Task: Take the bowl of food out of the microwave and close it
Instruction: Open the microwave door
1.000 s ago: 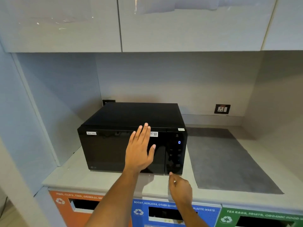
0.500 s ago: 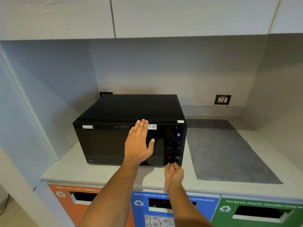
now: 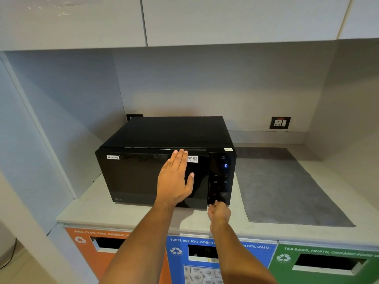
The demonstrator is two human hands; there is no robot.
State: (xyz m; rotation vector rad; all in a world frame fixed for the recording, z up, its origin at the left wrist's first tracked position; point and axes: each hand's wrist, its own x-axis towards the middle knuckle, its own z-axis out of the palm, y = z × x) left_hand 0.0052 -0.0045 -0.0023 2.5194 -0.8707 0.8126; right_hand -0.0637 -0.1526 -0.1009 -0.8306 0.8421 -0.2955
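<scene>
A black microwave (image 3: 143,144) stands on the pale counter (image 3: 127,216), its dark glass door closed and its display showing a blue 0. My left hand (image 3: 174,179) lies flat on the door with the fingers together, pointing up. My right hand (image 3: 218,211) is curled, its fingertips at the bottom button of the control panel (image 3: 220,177) on the microwave's right side. No bowl is visible; the dark door hides the inside.
A grey mat (image 3: 287,187) lies on the counter right of the microwave. A wall socket (image 3: 280,123) sits behind it. Cupboards hang overhead. Orange (image 3: 82,242), blue (image 3: 176,251) and green (image 3: 320,261) recycling bin slots run below the counter edge.
My right hand has risen from the counter edge and curled against the bottom of the control panel. The left hand stays flat on the door. The view has tilted slightly.
</scene>
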